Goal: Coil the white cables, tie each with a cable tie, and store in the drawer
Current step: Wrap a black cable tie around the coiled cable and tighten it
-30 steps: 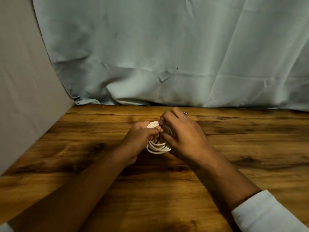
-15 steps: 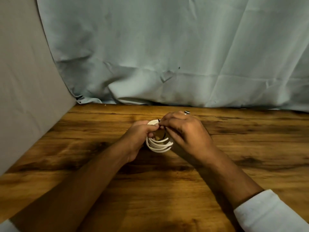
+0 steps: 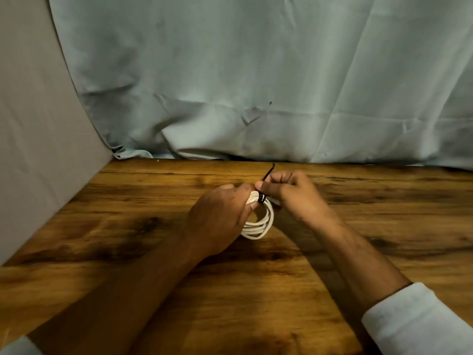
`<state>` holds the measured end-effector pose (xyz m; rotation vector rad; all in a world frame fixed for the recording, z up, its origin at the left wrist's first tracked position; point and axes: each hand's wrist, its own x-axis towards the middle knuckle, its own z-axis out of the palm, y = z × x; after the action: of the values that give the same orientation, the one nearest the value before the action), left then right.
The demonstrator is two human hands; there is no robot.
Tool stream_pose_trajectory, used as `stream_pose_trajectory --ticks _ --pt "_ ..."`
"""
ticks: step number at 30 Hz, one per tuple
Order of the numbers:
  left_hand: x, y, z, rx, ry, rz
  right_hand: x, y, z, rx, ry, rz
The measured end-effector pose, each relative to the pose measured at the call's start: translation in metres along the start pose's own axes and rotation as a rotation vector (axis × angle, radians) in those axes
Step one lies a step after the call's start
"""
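White cable, coiled, sits mid-frame over the wooden worktop, with a black cable tie looped round its top.
A white sleeve shows at lower right. Of the hands, the left hand curls round the coil's left side and the right hand pinches the tie's free tail, which points up. Behind hangs a creased pale cloth, with a grey panel at left.
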<state>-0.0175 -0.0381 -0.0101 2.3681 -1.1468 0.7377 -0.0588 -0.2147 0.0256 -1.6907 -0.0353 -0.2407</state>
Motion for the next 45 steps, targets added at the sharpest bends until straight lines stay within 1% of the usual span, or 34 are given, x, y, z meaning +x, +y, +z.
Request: stream_pose_trajectory --ticks 2,4,6,9,11,15,19,24,26,28,30,31,32,34,35,36,38,41,43,45 --pt "0.000 0.004 -0.002 0.015 -0.011 -0.013 0.003 0.000 -0.007 0.118 -0.073 0.101" --pt "0.000 0.009 -0.003 -0.024 0.008 -0.038 0.006 0.003 -0.011 0.194 -0.069 0.207" --pt "0.000 0.013 -0.004 -0.101 0.025 -0.056 0.008 0.009 -0.015 0.220 -0.054 0.328" --pt "-0.001 0.012 -0.003 -0.125 -0.002 -0.008 0.007 0.013 -0.015 0.294 -0.124 0.509" --pt "-0.002 0.009 -0.001 -0.158 -0.027 0.009 0.006 0.014 -0.015 0.342 -0.163 0.590" --pt "-0.001 0.004 0.002 -0.330 -0.040 -0.012 0.006 0.016 -0.016 0.399 -0.194 0.635" --pt "-0.001 0.002 0.002 -0.376 -0.014 -0.029 0.008 0.019 -0.018 0.480 -0.244 0.659" --pt "-0.001 0.002 0.001 -0.464 -0.023 -0.062 0.006 0.019 -0.016 0.529 -0.259 0.663" --pt "-0.001 0.001 0.002 -0.504 -0.029 -0.090 0.007 0.020 -0.016 0.485 -0.241 0.607" --pt "0.000 0.000 0.003 -0.548 -0.017 -0.151 0.007 0.018 -0.016 0.401 -0.195 0.506" --pt "0.000 -0.002 0.002 -0.592 -0.014 -0.250 0.005 0.017 -0.013 0.342 -0.105 0.347" --pt "0.001 -0.003 0.001 -0.613 -0.018 -0.305 0.003 0.017 -0.011 0.289 -0.040 0.218" --pt "0.002 -0.005 0.000 -0.639 -0.023 -0.366 0.001 0.017 -0.010 0.186 0.032 0.053" --pt "0.003 -0.006 -0.003 -0.725 -0.036 -0.500 -0.004 0.016 -0.010 -0.174 0.150 -0.299" --pt "0.003 -0.007 -0.003 -0.771 -0.044 -0.559 -0.005 0.015 -0.010 -0.363 0.145 -0.438" --pt "0.003 -0.008 -0.003 -0.811 -0.050 -0.602 -0.004 0.015 -0.011 -0.529 0.109 -0.524" --pt "0.003 -0.008 -0.003 -0.862 -0.054 -0.648 -0.004 0.015 -0.011 -0.737 0.023 -0.585" --pt "0.005 -0.006 -0.004 -0.913 -0.073 -0.688 -0.003 0.013 -0.008 -0.936 -0.030 -0.618" --pt "0.006 -0.003 -0.004 -0.936 -0.093 -0.710 -0.004 0.010 -0.004 -1.041 -0.056 -0.597" --pt "0.007 -0.005 -0.003 -0.961 -0.099 -0.718 -0.006 0.009 0.001 -1.075 -0.052 -0.586"
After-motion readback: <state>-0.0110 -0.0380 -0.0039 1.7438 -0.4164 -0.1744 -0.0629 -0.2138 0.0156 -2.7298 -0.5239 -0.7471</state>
